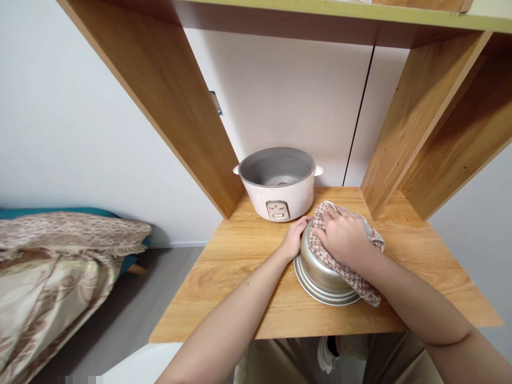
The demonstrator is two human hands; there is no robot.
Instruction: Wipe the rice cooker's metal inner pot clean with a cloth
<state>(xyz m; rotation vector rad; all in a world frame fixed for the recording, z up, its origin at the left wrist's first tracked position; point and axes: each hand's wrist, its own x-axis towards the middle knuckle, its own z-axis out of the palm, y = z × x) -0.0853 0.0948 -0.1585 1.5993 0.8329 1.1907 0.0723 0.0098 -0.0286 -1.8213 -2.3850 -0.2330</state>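
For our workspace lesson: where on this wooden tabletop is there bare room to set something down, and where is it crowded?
Bare wood lies front-left, between the tabletop edge, the rice cooker and the metal pot, and at the right, beyond the pot. Crowded: the middle, where left hand, right hand and cloth meet on the pot.

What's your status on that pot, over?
Left hand grips metal pot at its side, pot upturned on table. Right hand flat on checked cloth, pressed over the pot. Open rice cooker close behind.
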